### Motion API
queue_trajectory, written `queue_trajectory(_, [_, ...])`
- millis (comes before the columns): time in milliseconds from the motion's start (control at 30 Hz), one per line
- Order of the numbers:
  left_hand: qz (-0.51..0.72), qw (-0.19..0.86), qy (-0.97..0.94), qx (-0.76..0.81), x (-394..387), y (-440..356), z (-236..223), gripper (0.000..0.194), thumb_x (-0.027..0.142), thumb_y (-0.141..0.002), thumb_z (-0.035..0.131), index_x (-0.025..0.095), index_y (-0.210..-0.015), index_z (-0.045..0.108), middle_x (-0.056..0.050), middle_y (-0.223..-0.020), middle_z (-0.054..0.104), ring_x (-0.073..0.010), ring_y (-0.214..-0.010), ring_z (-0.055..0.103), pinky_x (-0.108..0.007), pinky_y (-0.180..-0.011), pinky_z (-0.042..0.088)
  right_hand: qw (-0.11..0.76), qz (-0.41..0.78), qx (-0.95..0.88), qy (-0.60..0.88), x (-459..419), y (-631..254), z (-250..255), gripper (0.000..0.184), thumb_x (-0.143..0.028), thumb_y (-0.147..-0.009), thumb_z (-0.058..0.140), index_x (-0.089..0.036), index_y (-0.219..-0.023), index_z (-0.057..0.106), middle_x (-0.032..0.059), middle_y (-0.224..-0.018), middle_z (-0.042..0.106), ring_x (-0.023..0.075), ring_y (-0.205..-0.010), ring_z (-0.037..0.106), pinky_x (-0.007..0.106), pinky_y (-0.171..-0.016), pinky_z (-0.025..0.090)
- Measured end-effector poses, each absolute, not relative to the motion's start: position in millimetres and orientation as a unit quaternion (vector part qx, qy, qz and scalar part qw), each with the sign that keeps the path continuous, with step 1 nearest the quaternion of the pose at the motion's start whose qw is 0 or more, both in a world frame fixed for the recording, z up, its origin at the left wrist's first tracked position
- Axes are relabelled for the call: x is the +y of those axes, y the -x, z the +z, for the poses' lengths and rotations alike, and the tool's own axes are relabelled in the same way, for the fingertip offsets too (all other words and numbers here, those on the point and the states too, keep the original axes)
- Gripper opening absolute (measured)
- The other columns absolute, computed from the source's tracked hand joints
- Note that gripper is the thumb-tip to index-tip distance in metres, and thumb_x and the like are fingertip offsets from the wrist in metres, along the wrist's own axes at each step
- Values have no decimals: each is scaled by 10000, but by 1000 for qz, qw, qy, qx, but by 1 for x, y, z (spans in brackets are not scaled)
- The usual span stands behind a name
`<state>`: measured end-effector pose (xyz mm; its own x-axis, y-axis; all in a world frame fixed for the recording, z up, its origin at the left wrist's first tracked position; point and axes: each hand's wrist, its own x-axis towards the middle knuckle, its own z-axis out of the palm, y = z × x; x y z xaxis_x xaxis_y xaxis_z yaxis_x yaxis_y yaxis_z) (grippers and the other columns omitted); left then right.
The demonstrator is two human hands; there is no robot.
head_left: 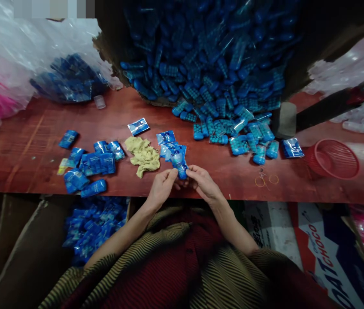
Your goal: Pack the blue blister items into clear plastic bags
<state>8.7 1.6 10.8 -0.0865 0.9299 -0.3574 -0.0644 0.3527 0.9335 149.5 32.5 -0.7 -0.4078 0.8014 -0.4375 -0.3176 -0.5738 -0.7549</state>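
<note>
My left hand [162, 186] and my right hand [203, 182] meet at the front edge of the red table [201, 171], both pinching one small blue packet [181, 168]. Just beyond it lies a small stack of blue packets [171, 146]. A crumpled yellow cloth [143, 155] sits left of my hands. Further left lies a group of filled blue packets [88, 167]. A large heap of blue plastic pieces [214, 77] spills from the back onto the table.
A red mesh basket [333, 159] stands at the right, with rubber bands [265, 179] near it. A dark hammer-like tool [323, 107] lies at the back right. Clear plastic bags [14, 56] sit at the back left. A box of blue packets [95, 225] is under the table.
</note>
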Motion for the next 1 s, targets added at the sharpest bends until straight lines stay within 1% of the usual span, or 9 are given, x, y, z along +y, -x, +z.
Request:
queue_trajectory(33, [452, 575, -350, 585, 0, -9, 10, 287, 394, -773, 597, 129, -824, 695, -37, -652, 676, -135, -551, 589, -246, -584, 468, 366, 797, -264, 401, 33, -150, -1, 267, -373, -676, 713, -167, -750, 559, -49, -607, 564, 65, -511, 499, 201, -512, 453])
queue_trajectory(100, [488, 545, -337, 593, -3, -10, 10, 234, 318, -748, 636, 153, -903, 700, -39, -758, 707, -148, -642, 626, -262, -671, 489, 383, 812, -220, 381, 32, -149, -1, 289, -383, -666, 726, -171, -757, 552, -46, -619, 567, 67, -513, 503, 202, -495, 473])
queue_trajectory(167, [508, 492, -351, 613, -7, -11, 9, 166, 240, -720, 663, 181, -865, 718, -28, -796, 715, -154, -704, 633, -258, -726, 482, 384, 821, -204, 369, 29, -148, 1, 290, -376, -668, 731, -173, -765, 547, -39, -635, 579, 72, -526, 518, 207, -495, 495])
queue_trajectory(233, [517, 463, -367, 619, -10, -12, 9, 117, 184, -702, 672, 198, -800, 734, -23, -782, 714, -161, -728, 629, -251, -755, 468, 382, 824, -203, 365, 27, -147, 3, 283, -371, -677, 729, -177, -764, 542, -36, -645, 587, 72, -528, 526, 215, -507, 517])
queue_trajectory(400, [534, 465, -348, 614, -14, -11, 5, 147, 105, -672, 679, 217, -746, 739, -35, -782, 704, -189, -816, 632, -256, -820, 444, 394, 814, -208, 374, 23, -145, 4, 292, -367, -665, 742, -178, -754, 538, -42, -633, 598, 70, -509, 532, 238, -525, 551])
queue_trajectory(600, [524, 448, -368, 624, -17, -11, 7, 119, 133, -694, 674, 226, -745, 730, -52, -801, 680, -203, -890, 608, -263, -885, 413, 401, 803, -213, 387, 22, -143, 4, 291, -367, -670, 738, -179, -752, 533, -43, -616, 600, 75, -500, 541, 251, -515, 564])
queue_trajectory(767, [496, 417, -419, 635, -19, -10, 9, 61, 207, -732, 651, 234, -730, 705, -61, -811, 654, -205, -875, 572, -290, -929, 377, 403, 800, -204, 394, 21, -140, 7, 324, -377, -638, 756, -178, -744, 523, -48, -613, 606, 70, -474, 535, 237, -470, 553])
queue_trajectory(900, [470, 385, -493, 623, -19, -6, 6, 77, 236, -754, 622, 235, -698, 675, -61, -735, 608, -207, -818, 545, -299, -888, 379, 400, 804, -203, 392, 21, -141, 8, 322, -382, -650, 747, -180, -744, 516, -50, -615, 608, 65, -466, 533, 247, -488, 563])
queue_trajectory(1000, [444, 348, -544, 621, -18, -4, 4, 120, 232, -770, 594, 226, -662, 645, -52, -679, 574, -188, -735, 526, -288, -810, 385, 395, 806, -202, 392, 20, -142, 7, 311, -376, -659, 741, -178, -748, 519, -50, -605, 602, 65, -467, 534, 241, -486, 560])
